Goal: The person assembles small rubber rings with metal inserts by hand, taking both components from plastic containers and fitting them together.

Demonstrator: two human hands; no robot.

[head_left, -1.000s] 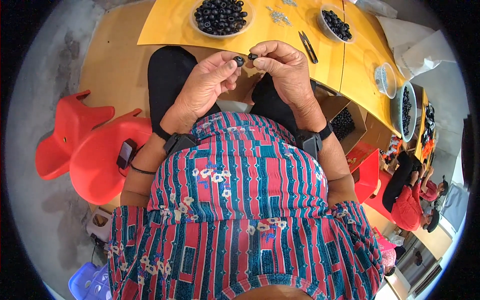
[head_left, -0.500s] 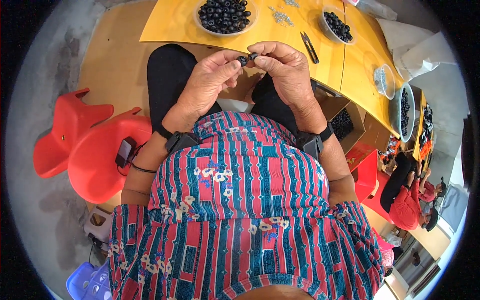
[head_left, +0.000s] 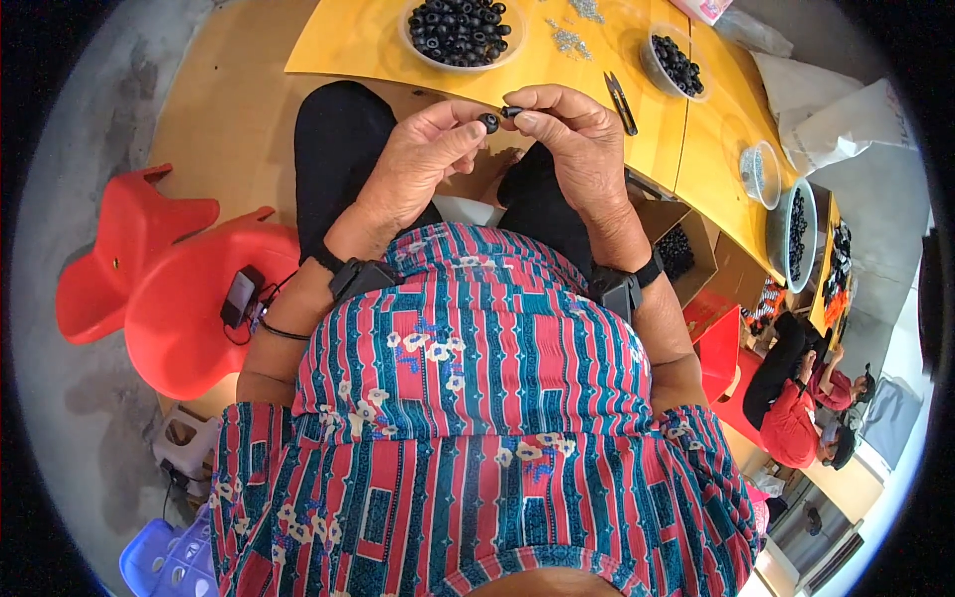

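Just in front of the yellow table's near edge, my two hands are held close together above my lap. My left hand (head_left: 418, 164) pinches a small black round piece (head_left: 488, 122) with a hole in its end between thumb and fingertips. A second small black piece (head_left: 511, 111), lying sideways, sits between the thumb and forefinger of my right hand (head_left: 575, 139). A narrow gap separates the two pieces. Beyond my hands, a clear bowl (head_left: 520, 30) holds many similar black pieces (head_left: 458, 35). To the right of my right hand, black thread snips (head_left: 621, 103) lie on the table.
Small silvery parts (head_left: 570, 42) lie loose on the yellow table (head_left: 652, 144). Farther right stand another bowl of black pieces (head_left: 676, 68), a small tub (head_left: 758, 174) and a basin (head_left: 808, 234). Red chairs (head_left: 189, 318) are at left; people sit at far right (head_left: 796, 418).
The piece in my right hand has turned sideways, and the two pieces are slightly farther apart. The whole view has shifted a little; both hands keep their pinch.
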